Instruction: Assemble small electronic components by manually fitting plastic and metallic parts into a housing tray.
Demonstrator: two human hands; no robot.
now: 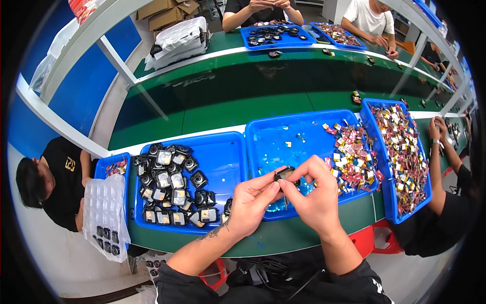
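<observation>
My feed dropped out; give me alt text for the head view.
Both hands, left hand and right hand, pinch a small black part above a green bench. A blue tray of black parts lies left; a blue bin of small colourful pieces lies right.

Green workbench [228, 106] as reference: three blue trays at its near edge. Left tray [228, 157] holds black camera-like modules [172, 190]; middle tray [283, 134] and right tray [392, 202] hold small coloured parts, probably batteries. Clear blister tray [104, 213] hangs off the left end.
</observation>
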